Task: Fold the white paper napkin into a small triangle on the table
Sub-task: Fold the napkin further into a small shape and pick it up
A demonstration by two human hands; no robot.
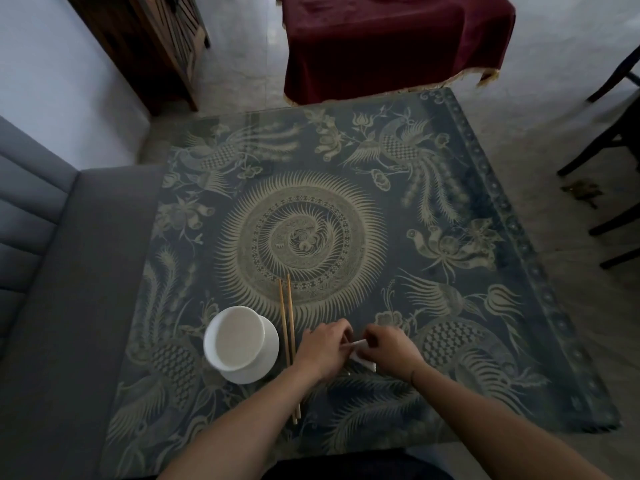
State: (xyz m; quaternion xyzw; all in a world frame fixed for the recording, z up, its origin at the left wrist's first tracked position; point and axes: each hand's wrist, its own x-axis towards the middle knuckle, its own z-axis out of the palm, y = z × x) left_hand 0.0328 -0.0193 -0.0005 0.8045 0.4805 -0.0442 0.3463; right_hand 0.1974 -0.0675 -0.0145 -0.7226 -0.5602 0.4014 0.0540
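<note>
The white paper napkin (360,355) lies small and partly folded on the patterned table (450,341), near its front edge. Both hands close over it. My left hand (323,348) pinches its left end with fingers curled. My right hand (389,349) grips its right side and covers most of it. Only a thin white edge between the hands and a corner below the right hand show.
A white bowl (239,337) on a white saucer (266,365) stands just left of my left hand, with a pair of wooden chopsticks (288,327) between them. A grey sofa (52,289) runs along the left. Dark chairs (609,143) stand at the right, a maroon-draped table (391,43) beyond.
</note>
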